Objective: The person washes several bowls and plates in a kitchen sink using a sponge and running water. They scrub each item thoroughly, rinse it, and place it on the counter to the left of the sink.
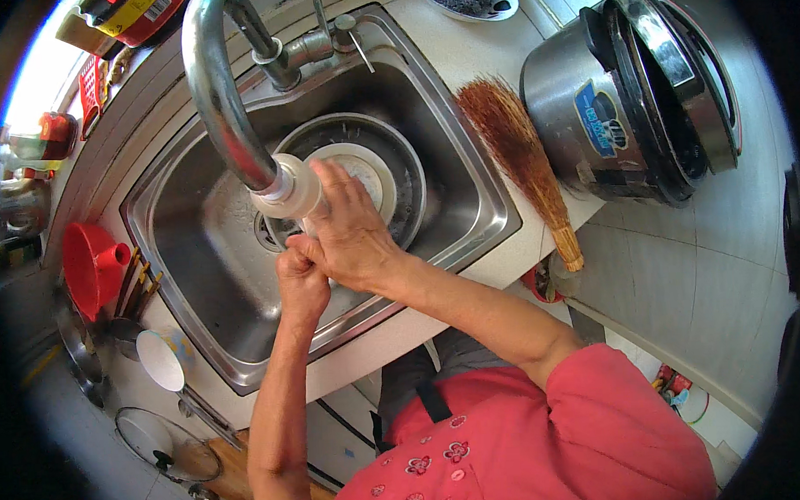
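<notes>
My right hand [353,232] is stretched out palm down beneath the faucet's pale spout head [292,187], over the sink. Its fingers are extended and I see nothing in them. Pressed against its thumb side is my left hand [302,276], its fingers curled; what lies inside them is hidden. Under the hands, a round metal basin [414,177] rests in the stainless steel sink [203,277]. A pale dish [385,178] lies in the basin, partly covered by my right hand. The curved metal faucet [213,91] arches in from the back edge.
Right of the sink, a straw brush [519,153] lies beside a metal rice cooker [577,105]. A white bowl with dark contents [458,13] stands behind. At the left are a red plastic scoop [90,267], a white-lined pan [161,364] and a glass lid [202,448].
</notes>
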A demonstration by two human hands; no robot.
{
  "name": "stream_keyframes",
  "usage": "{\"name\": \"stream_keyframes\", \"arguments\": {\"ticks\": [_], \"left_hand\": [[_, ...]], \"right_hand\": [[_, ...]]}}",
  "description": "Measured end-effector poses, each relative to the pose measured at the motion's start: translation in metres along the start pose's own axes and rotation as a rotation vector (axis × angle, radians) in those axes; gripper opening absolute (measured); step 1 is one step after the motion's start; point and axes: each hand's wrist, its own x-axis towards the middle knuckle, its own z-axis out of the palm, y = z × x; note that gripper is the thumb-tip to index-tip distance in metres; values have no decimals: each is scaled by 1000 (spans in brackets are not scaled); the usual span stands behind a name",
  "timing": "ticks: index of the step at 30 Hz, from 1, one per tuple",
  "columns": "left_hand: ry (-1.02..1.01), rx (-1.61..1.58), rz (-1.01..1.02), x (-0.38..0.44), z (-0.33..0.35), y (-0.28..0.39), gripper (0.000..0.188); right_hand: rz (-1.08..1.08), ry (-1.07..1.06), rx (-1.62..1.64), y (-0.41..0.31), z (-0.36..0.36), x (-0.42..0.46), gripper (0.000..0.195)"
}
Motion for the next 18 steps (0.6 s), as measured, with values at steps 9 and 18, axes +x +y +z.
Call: {"name": "stream_keyframes", "arguments": {"ticks": [9,18], "left_hand": [[82,-366,-139,12,-1,53,18],[2,460,274,24,9,43,39]], "right_hand": [[769,-669,1163,81,17,75,49],[980,-108,1062,19,8,1,74]]}}
